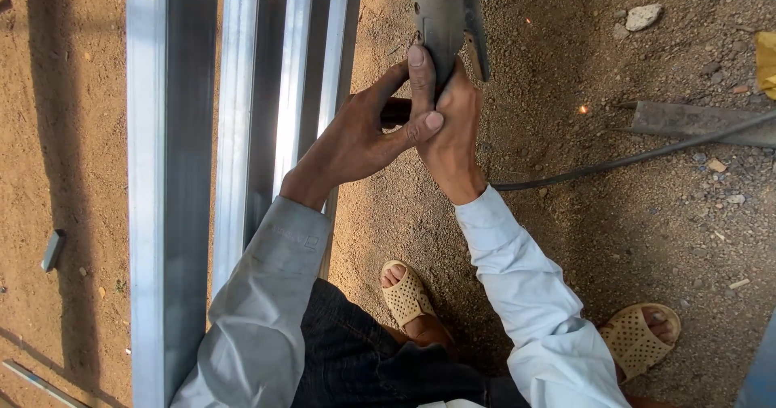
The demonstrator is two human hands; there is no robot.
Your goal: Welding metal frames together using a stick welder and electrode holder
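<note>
Both my hands meet around a grey metal clamp-like holder [446, 22] with a dark handle, held upright above the sandy ground. My right hand [449, 129] grips the handle from below. My left hand [361, 133] wraps over it from the left, its thumb pressed across the right hand and its index finger laid up along the grey jaw. A black cable [638, 156] runs off to the right from behind my right wrist. Both arms wear pale long sleeves.
Long silver metal channels [242, 133] stand along the left, close to my left arm. A rusty flat metal bar [695, 121] and small stones lie at the right on the sand. My feet in tan perforated sandals [408, 295] stand below.
</note>
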